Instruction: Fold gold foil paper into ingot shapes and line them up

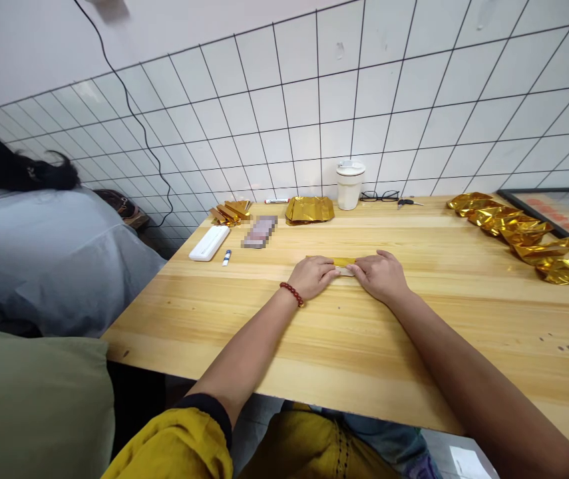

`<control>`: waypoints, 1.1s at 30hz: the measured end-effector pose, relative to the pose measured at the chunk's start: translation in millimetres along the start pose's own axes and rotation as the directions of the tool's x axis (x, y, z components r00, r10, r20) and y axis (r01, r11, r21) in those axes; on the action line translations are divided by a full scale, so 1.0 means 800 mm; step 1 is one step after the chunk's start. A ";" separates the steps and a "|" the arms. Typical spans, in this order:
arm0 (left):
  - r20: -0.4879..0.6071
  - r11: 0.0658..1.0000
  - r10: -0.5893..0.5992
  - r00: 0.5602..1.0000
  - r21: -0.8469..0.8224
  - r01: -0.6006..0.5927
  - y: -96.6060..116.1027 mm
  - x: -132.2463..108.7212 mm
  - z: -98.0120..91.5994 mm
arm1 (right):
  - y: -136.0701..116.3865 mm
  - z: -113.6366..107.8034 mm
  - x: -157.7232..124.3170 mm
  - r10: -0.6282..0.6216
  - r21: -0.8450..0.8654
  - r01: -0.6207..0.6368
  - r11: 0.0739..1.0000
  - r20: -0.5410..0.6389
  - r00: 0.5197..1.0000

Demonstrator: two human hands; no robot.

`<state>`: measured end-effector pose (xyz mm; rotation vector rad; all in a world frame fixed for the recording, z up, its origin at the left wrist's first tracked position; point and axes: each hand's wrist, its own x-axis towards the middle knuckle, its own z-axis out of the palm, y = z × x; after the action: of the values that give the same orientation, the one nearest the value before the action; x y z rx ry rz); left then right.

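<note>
A narrow folded strip of gold foil paper (344, 262) lies flat on the wooden table (274, 332), its pale underside showing along the near edge. My left hand (313, 276), with a red bead bracelet (291, 293) at the wrist, presses on the strip's left part. On its right part rests my right hand (380, 274), thumb toward the middle. Both hands have their fingers closed over the paper, covering much of it. Beyond them sits a stack of gold foil sheets (310, 210).
Folded gold foil pieces (518, 233) line the right side beside a dark-framed panel (558, 219). Along the back are a white cup (350, 186), glasses (380, 196) and keys (408, 202). A white power bank (209, 243) lies left. A person (54, 253) sits at far left.
</note>
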<state>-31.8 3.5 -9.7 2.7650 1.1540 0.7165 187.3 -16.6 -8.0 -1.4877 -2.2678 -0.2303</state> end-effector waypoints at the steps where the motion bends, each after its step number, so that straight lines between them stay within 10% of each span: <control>1: -0.009 1.000 -0.008 1.000 0.002 0.008 0.000 0.000 0.000 | 0.001 0.000 0.000 0.003 0.004 -0.003 1.000 -0.004 1.000; 6: -0.018 1.000 0.017 1.000 0.012 -0.017 -0.002 0.000 0.000 | 0.007 0.009 -0.001 -0.070 0.056 0.075 0.996 -0.076 0.995; 12: -0.016 0.999 0.035 0.999 0.011 -0.034 -0.003 0.000 0.000 | 0.011 0.022 0.000 -0.256 0.149 0.233 0.961 0.168 0.952; 33: -0.096 0.952 -0.306 0.947 0.002 0.307 0.000 0.000 -0.007 | -0.001 0.004 0.000 -0.046 0.044 0.044 0.998 0.047 0.998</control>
<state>-34.3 3.3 -4.7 2.5000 1.5692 0.8085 185.9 -15.6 -11.1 -1.4358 -2.3309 -0.1600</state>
